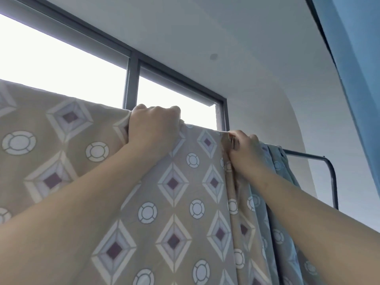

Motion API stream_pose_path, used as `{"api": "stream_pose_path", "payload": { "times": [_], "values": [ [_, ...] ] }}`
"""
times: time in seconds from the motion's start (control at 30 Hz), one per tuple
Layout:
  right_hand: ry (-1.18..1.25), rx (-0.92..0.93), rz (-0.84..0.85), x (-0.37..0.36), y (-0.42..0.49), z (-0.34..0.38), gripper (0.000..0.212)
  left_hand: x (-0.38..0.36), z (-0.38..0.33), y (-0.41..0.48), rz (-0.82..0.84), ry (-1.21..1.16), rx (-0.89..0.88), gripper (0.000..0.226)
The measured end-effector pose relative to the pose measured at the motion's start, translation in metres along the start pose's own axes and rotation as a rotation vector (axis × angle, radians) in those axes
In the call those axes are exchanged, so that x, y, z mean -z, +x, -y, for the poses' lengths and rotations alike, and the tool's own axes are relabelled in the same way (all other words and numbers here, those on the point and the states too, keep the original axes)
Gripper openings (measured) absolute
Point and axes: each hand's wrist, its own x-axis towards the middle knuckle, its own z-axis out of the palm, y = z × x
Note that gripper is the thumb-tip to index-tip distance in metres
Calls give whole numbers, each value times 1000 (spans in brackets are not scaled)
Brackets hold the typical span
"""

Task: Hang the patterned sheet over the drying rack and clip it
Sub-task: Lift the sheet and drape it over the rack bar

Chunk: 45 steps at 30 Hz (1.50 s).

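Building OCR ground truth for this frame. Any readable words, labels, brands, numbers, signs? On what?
No readable text anywhere in the head view.
patterned sheet: only diamonds and rings, no letters.
drying rack and window frame: no markings visible.
What looks like a brownish clip, pinched by the right hand: too blurred to show any marking.

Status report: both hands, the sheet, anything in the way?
Left hand grips top fold of beige diamond-patterned sheet, draped over dark metal rack bar. Right hand pinches its bunched edge; clipped or not, unclear. Nothing blocking.
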Motion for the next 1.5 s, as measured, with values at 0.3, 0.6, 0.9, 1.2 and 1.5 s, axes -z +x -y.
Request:
{"api": "stream_pose_path", "payload": {
  "times": [0.3,0.6,0.9,1.2,1.5],
  "values": [
    [-5,-216,-117,30,-2,-23,23,1,1,-6,-199,0,-63,22],
    [240,-276,216,4,-23,-10,4,-16,-30,-63,343,-19,-452,61],
    [192,-318,187,2,-26,-14,4,-23,-40,-59,228,-193,-966,14],
    [-141,-70,-71,7,-28,6,40,-9,3,-61,461,-483,-578,24],
    [623,-436,301,-8,-20,33,22,-5,-45,-38,339,-72,-135,55]
  ]
}}
